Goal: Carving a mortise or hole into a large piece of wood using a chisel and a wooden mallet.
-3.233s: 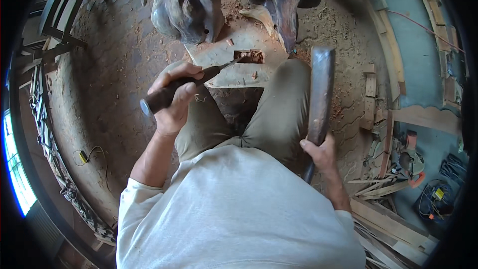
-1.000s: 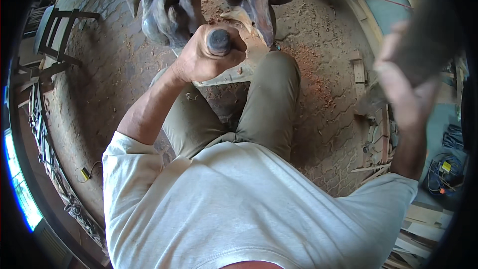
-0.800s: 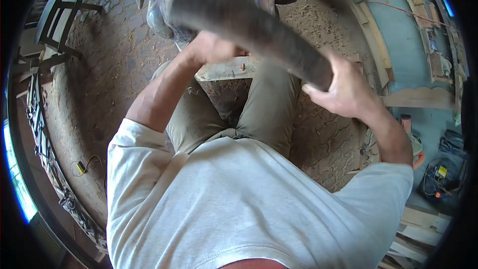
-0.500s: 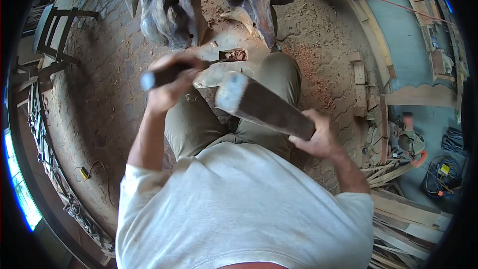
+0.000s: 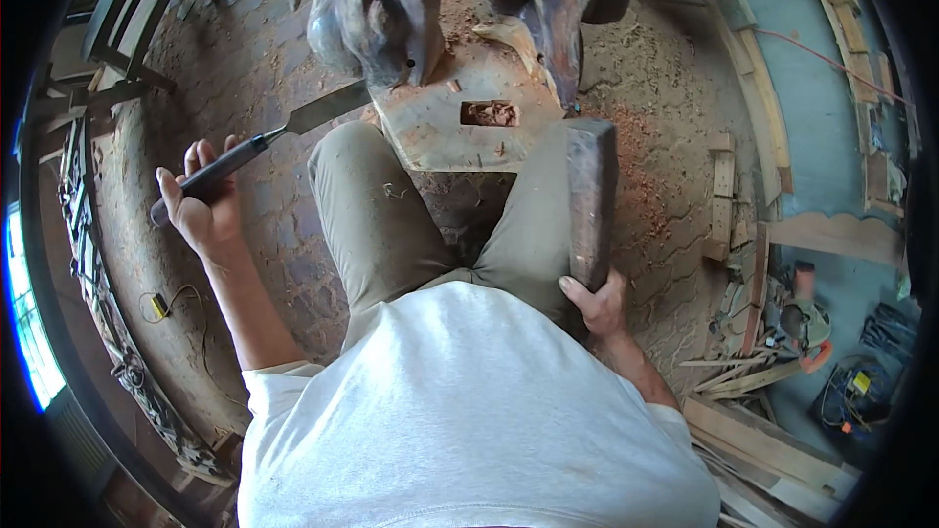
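Your left hand [image 5: 208,213] has its fingers around the chisel [image 5: 261,143], left of the board [image 5: 430,137], and your right hand [image 5: 603,306] grips the mallet [image 5: 593,205], so I'd seat the edge square before striking, since the slot [image 5: 467,110] holds loose wood chips [image 5: 501,115].

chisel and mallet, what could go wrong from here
The chisel might slip, since the left hand looks loosely curled on it, and its bare blade points past the left knee.
The mallet, held near one end by the right hand by the right thigh, could knock that leg if dropped.
Chips in the slot may hide its bottom, so depth could be misjudged.
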A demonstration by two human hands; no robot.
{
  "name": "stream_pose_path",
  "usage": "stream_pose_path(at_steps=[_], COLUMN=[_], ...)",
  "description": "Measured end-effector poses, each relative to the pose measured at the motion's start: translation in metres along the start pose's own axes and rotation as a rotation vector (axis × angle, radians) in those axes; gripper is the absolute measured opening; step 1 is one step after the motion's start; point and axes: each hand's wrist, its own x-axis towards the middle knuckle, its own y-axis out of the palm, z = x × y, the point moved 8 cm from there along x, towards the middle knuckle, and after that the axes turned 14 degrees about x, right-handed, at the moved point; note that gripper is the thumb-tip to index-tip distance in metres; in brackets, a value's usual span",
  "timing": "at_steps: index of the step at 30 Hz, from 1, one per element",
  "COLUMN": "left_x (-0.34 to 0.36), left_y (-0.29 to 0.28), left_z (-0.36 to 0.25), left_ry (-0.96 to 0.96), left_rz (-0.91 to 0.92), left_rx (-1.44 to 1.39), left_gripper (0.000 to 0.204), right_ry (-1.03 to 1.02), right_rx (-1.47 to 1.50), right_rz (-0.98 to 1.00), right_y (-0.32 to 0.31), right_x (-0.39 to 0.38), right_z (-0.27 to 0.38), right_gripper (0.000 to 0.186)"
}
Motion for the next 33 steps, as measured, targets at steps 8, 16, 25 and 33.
stream_pose_path(at_steps=[8, 16, 25, 33], left_x=[0.038, 0.005, -0.033, -0.014], left_y=[-0.11, -0.233, -0.262, -0.289], left_z=[-0.046, 0.17, 0.242, 0.253], left_ry=[0.17, -0.041, -0.228, -0.21], left_rz=[-0.172, 0.321, 0.628, 0.369], left_rx=[1.037, 2.338, 2.371, 2.397], left_gripper=[0.014, 0.027, 0.028, 0.023], right_ry=[0.182, 0.517, -0.028, -0.65], right_rx=[-0.266, -0.223, -0.166, -0.549], right_rz=[-0.443, -0.335, -0.565, 0.217], right_y=[-0.109, -0.189, -0.182, 0.103], right_x=[0.014, 0.069, 0.123, 0.155], right_z=[-0.103, -0.368, -0.187, 0.113], right_gripper=[0.047, 0.038, 0.043, 0.041])
